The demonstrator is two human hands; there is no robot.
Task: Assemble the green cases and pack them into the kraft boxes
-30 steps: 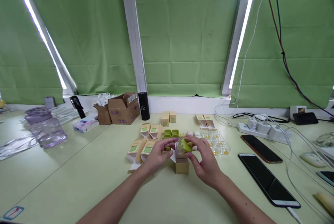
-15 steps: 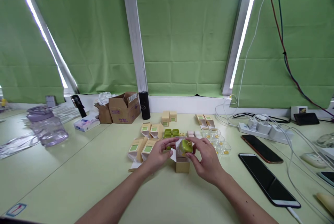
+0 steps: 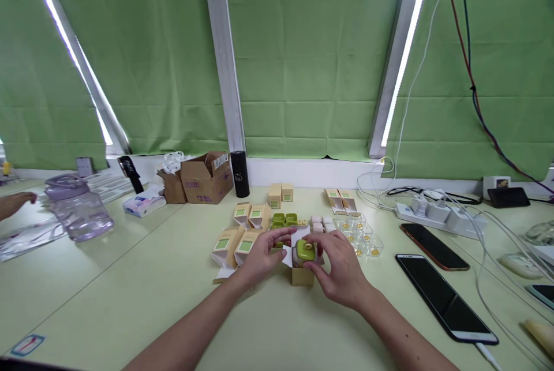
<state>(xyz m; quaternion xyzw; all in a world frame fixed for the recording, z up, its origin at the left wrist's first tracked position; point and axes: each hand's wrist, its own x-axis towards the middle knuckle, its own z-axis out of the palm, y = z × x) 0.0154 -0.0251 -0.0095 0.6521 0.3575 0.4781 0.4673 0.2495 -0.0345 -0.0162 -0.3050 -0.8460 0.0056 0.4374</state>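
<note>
Green-lidded case (image 3: 305, 251), small and glossy, sits pinched between left hand (image 3: 261, 257) and right hand (image 3: 341, 270) atop a carton (image 3: 302, 277).

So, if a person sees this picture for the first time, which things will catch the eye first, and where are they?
Probably the two hands at the centre of the table: the right hand holds a small green case at the open top of a little box, and the left hand is at the box flap. Behind hangs a big green curtain. Two dark phones lie to the right.
</note>
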